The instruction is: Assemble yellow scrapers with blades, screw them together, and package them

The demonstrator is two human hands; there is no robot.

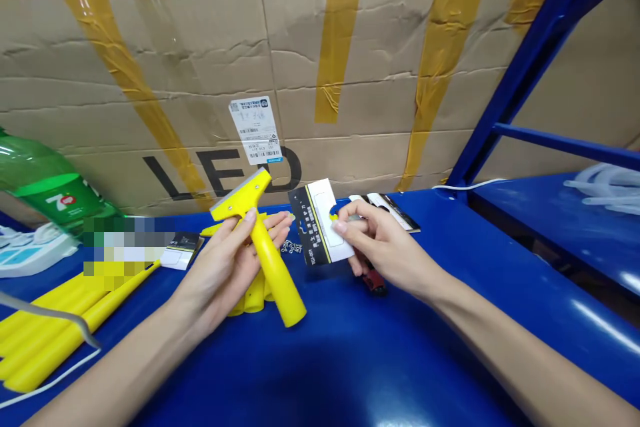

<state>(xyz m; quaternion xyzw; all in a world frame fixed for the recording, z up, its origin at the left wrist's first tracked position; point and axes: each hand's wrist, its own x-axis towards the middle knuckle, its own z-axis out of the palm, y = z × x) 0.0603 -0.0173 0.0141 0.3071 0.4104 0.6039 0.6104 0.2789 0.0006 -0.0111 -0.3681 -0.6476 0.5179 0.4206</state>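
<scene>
Blue tabletop (320, 373), glossy and smooth, runs up to a big cardboard box (380, 33) that fills the background. Above its near part is a yellow scraper (274, 263), tilted, its blade end up and to the left, its round handle slanting down to the right. The left hand (231, 253) grasps it just below the head, thumb across the neck, the other fingers extended loosely behind. Just to the right, the right hand (383, 233) pinches a black-and-white printed card (320, 223) between thumb and fingers; card and scraper are apart. Behind the left hand lie more yellow handles (254, 295), partly hidden, with a small pile of metal pieces (291, 247) near the held card. Beyond the right hand rest further printed cards (404, 211), and under it shows a dark red and black object (375, 282), mostly covered. Farther left, several long yellow scrapers (45, 353) lie side by side, a carded end (181, 250) among them, a grey cable (50, 312) crossing in front. Past these are a white power strip (37, 255) and a leaning green bottle (55, 187). At the right, beyond a blue metal frame (515, 73), clear tubing (605, 188) lies coiled.
</scene>
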